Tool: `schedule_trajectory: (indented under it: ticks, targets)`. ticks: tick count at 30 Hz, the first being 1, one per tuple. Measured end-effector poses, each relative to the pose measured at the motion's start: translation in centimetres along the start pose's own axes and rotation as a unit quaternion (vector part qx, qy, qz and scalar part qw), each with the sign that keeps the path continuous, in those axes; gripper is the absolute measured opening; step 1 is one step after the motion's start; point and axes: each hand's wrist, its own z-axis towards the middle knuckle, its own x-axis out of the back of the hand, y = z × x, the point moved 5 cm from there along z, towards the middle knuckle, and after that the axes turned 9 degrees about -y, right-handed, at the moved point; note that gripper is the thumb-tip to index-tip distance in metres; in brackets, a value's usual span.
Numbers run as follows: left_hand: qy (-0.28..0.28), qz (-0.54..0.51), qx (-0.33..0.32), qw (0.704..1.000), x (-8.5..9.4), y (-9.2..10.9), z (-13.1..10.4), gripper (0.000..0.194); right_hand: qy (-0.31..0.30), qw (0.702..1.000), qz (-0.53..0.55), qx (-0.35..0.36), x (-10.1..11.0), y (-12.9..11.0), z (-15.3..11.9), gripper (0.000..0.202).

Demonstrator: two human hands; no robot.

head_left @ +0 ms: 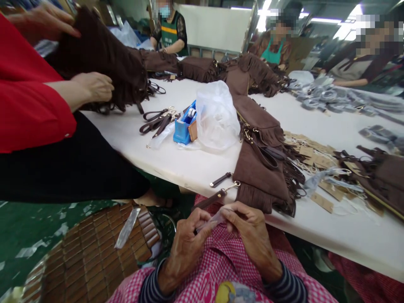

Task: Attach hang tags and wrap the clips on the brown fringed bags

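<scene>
In front of my lap, my left hand (189, 237) and my right hand (252, 235) pinch a small translucent plastic strip (217, 218) between them. Something dark shows at my left fingertips; I cannot make out what. Just beyond my fingers, a dark brown wrist strap (211, 199) hangs from a gold clasp on a brown fringed bag (260, 176). Its lower end disappears behind my left hand. The bag lies at the table's near edge, its fringe spread to the right. A short zipper pull (221, 180) lies beside it.
A blue tape dispenser (182, 131) and a white plastic bag (217, 115) stand mid-table, near loose straps (158, 120). Cardboard tags (322, 202) lie right. At left, a red-sleeved person (34, 101) handles another fringed bag. Several co-workers sit beyond. A slatted seat (94, 252) is lower left.
</scene>
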Motion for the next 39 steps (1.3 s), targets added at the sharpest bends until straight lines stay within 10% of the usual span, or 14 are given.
schedule_trajectory:
  ticks: [8,20,25,30,39]
  targets:
    - [-0.163,-0.223,0.020,0.961,0.2,0.7,3.2,0.028,-0.008,0.999,0.007,0.041,-0.1,-1.6,1.4,0.025]
    - [-0.154,-0.191,0.030,0.969,0.3,0.7,3.7,0.036,-0.044,0.990,-0.123,0.054,0.3,-2.6,2.3,0.033]
    - [-0.113,-0.195,0.042,0.973,2.6,0.5,4.9,0.033,-0.057,0.860,-0.445,0.241,1.8,-8.8,5.0,0.020]
    - [-0.107,-0.157,0.036,0.981,4.1,0.3,6.3,0.031,-0.178,0.684,-0.662,0.250,1.0,-8.4,8.6,0.013]
    - [-0.136,-0.096,0.020,0.986,5.5,-0.2,7.5,0.029,-0.226,0.638,-0.675,0.294,1.2,-6.8,9.8,0.005]
